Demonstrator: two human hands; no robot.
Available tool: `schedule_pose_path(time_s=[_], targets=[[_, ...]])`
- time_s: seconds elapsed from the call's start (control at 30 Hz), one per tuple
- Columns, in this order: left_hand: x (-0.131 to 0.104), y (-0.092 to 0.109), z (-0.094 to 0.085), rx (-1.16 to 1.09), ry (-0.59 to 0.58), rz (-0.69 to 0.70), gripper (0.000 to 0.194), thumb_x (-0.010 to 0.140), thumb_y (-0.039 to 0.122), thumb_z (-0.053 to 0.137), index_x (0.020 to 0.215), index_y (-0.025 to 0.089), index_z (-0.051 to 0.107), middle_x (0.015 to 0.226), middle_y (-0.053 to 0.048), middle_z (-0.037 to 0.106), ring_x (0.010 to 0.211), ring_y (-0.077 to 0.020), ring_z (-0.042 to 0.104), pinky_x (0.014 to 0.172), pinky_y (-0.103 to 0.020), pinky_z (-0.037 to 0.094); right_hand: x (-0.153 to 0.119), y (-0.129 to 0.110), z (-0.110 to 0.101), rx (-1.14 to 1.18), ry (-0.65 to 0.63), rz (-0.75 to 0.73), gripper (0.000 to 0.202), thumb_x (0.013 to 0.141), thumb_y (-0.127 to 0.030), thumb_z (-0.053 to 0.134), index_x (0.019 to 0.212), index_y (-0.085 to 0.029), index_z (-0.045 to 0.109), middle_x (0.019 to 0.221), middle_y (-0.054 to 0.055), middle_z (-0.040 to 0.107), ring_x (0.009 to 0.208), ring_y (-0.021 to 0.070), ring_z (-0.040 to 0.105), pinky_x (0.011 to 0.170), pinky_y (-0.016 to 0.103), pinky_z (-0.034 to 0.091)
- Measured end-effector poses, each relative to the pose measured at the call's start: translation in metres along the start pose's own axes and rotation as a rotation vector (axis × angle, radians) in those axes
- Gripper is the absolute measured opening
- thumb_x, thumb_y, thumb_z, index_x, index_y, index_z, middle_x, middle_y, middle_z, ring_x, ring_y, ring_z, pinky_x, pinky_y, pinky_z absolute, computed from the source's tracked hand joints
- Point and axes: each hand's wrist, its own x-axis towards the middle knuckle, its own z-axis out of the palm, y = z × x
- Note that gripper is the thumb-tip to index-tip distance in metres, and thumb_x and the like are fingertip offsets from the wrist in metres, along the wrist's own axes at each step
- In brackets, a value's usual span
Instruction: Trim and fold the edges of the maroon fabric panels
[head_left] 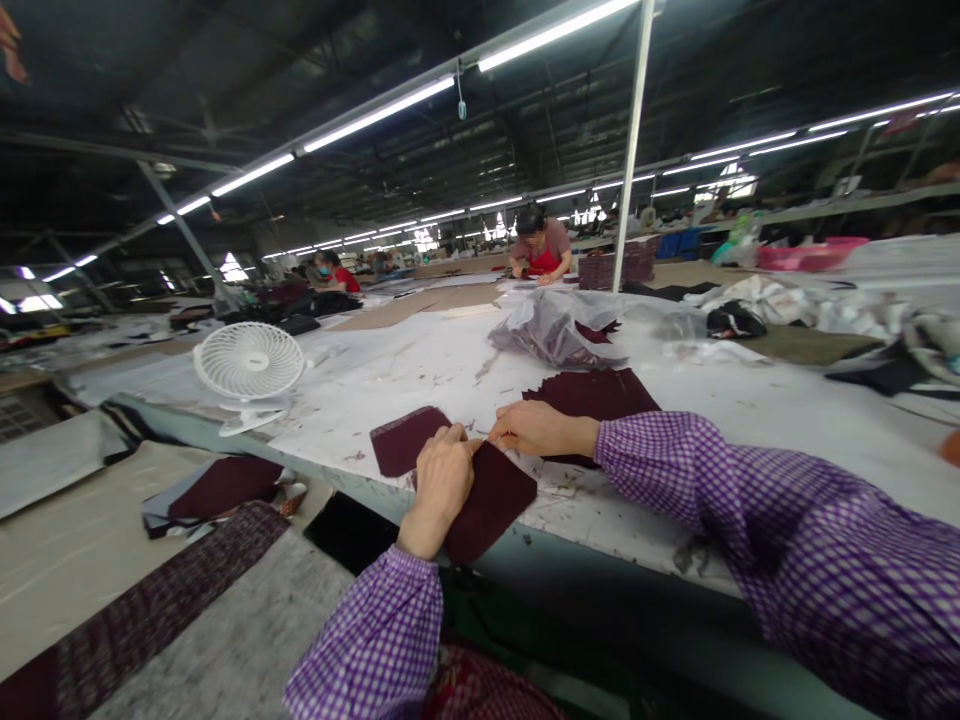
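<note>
My left hand [444,485] is closed on a dark maroon fabric piece [491,500], which hangs partly over the table's front edge. Close by on the right, my right hand [536,428] has its thumb and fingers pinched together near the piece's upper corner; whatever is between the fingertips is too small to make out. Left of my hands lies another maroon fabric piece [405,440], flat on the white table [360,390]. Behind my right hand and wrist rests a stack of maroon fabric pieces [600,392] with jagged edges, partly covered by my forearm.
A white fan [251,362] stands at the table's left edge. Beyond the stack sits a clear plastic bag [551,328]. A metal pole [634,150] rises behind it. A person in a red apron [541,250] works across the table. Lower left, maroon fabric [225,487] lies on another surface.
</note>
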Motion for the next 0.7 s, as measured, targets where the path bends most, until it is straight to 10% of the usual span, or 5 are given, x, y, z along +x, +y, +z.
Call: schedule_pose_path(time_s=[0.47,0.7], targets=[[0.003,0.003,-0.003,0.041,-0.03,0.029,0.036,0.09,0.014,0.039,0.098,0.023,0.072,0.094,-0.008,0.062,0.087,-0.0218,0.054,0.074,-0.033,0.039,0.001,-0.016,0.005,-0.062,0.055,-0.035,0.025,0.093,-0.018,0.042,0.1,-0.017,0.066,0.096,0.009,0.069,0.087,0.0191,0.061,0.068,0.026,0.038],[-0.011,-0.03,0.001,-0.272,0.023,-0.024,0.026,0.089,0.019,0.049,0.095,0.026,0.074,0.088,-0.003,0.064,0.087,-0.0175,0.056,0.075,-0.027,0.043,0.001,-0.016,0.005,-0.108,0.036,-0.053,0.025,0.094,-0.02,0.042,0.099,-0.018,0.066,0.095,0.008,0.067,0.084,0.0178,0.06,0.061,0.025,0.033]])
